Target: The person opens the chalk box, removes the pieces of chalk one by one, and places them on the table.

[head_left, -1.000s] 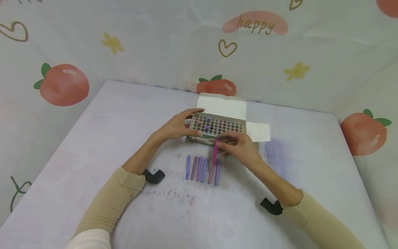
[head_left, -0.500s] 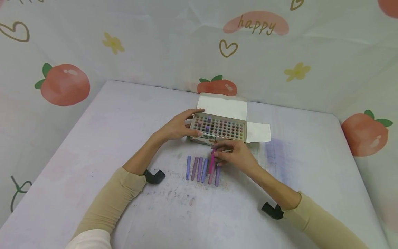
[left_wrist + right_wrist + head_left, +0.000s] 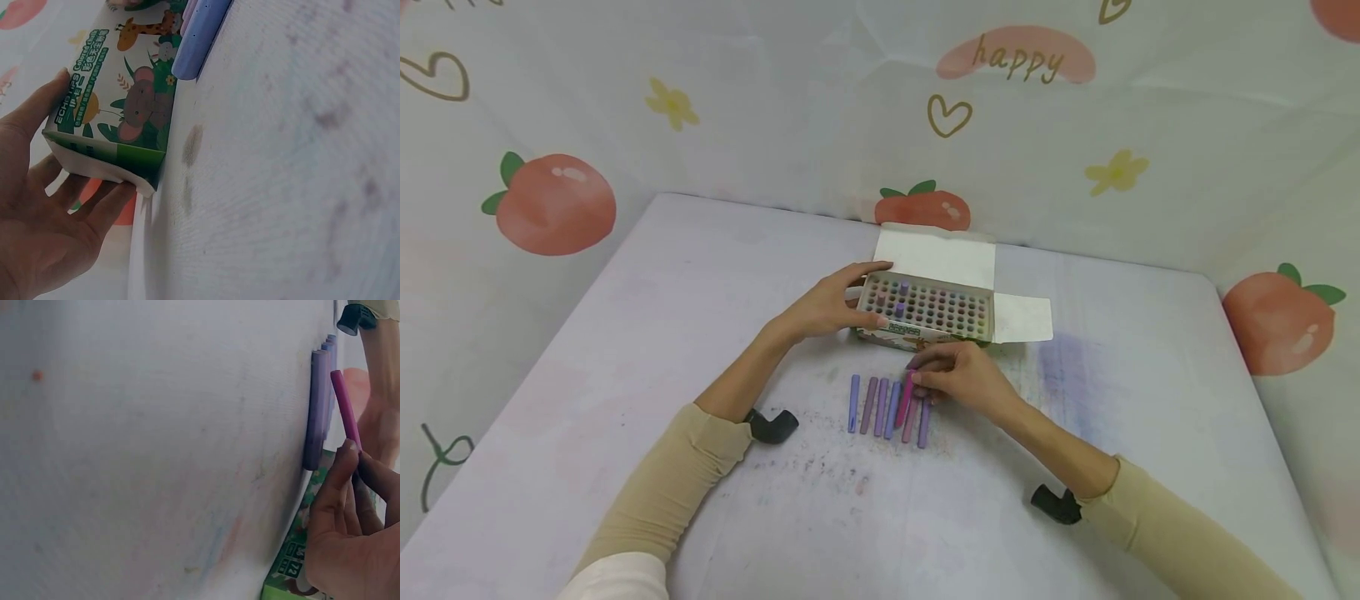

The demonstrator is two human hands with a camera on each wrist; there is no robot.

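Note:
A cardboard chalk box (image 3: 889, 336) lies with its lid folded back, showing a grid of holes. Three chalk sticks (image 3: 899, 309) stick up at its left part. My left hand (image 3: 826, 308) holds the box's left end, thumb at the front and fingers round the end and back; its printed side (image 3: 131, 94) faces the left wrist camera. In front of the box, my right hand (image 3: 966, 379) pinches a magenta chalk stick (image 3: 345, 409) between thumb and fingers. This stick slants above a row of purple and bluish chalk sticks (image 3: 881, 408) on the table, partly covering a pinkish one.
The lid (image 3: 934, 254) leans back near the patterned wall cloth, and a side flap (image 3: 1022, 319) spreads right. Chalk smudges mark the white tabletop (image 3: 760, 517). Black curved pieces sit at the left wrist (image 3: 772, 426) and right wrist (image 3: 1056, 504).
My right hand has drawn back from the box's front edge toward the row, bringing the magenta chalk stick lower and slightly left. My left hand and the box stay put.

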